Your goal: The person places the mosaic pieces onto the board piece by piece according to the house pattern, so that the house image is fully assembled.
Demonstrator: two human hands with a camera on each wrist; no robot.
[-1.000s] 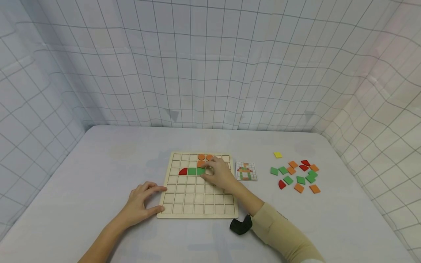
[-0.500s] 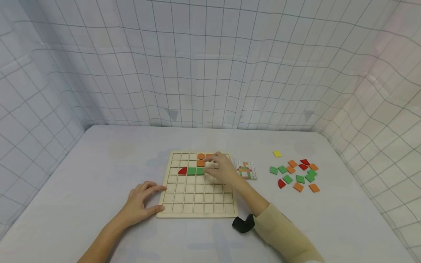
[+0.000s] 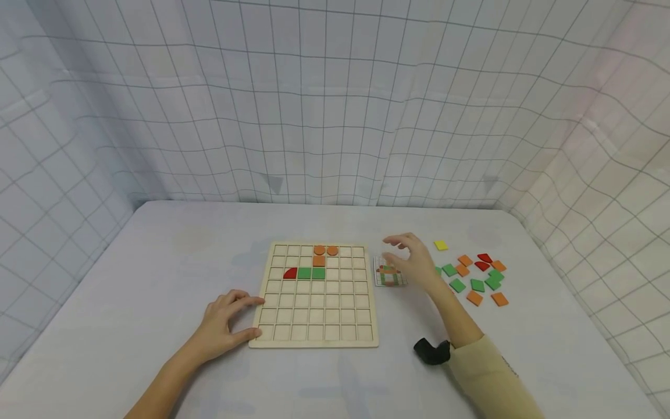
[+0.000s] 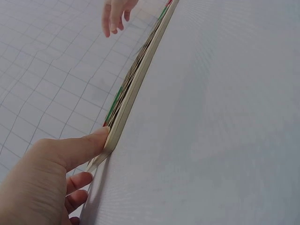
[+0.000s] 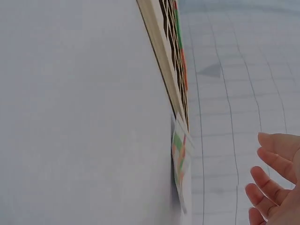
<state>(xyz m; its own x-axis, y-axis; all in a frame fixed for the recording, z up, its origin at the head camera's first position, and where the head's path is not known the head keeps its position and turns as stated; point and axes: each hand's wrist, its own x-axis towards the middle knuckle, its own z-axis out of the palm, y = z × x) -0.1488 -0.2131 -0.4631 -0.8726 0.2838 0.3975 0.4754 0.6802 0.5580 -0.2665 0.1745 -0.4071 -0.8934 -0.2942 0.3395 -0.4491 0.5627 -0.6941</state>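
Observation:
My left hand [image 3: 222,326] rests on the table at the left side of a wooden grid board [image 3: 314,343]. Its thumb touches the board near the front left corner, and the index fingertip meets the left edge farther back. Over a small pattern card [image 3: 389,279] hovers my right hand [image 3: 416,262], fingers loosely bent and nothing between them. On the board sit two orange discs [image 3: 332,251], an orange square tile [image 3: 319,261], two green square tiles [image 3: 304,273] and a red quarter-circle tile [image 3: 290,273]. The right wrist view shows the right hand [image 5: 276,183] with thumb and fingers apart.
Loose orange, green and red tiles [image 3: 477,285] lie scattered at the right, some hidden behind the right hand. A yellow tile [image 3: 441,245] lies behind them. A black curved piece [image 3: 432,351] is beside the right forearm. Grid-patterned curtains [image 3: 335,116] stand around the table.
My right hand has left the board and moved right, to above the card, uncovering the second orange disc. The left hand and the board have stayed in place.

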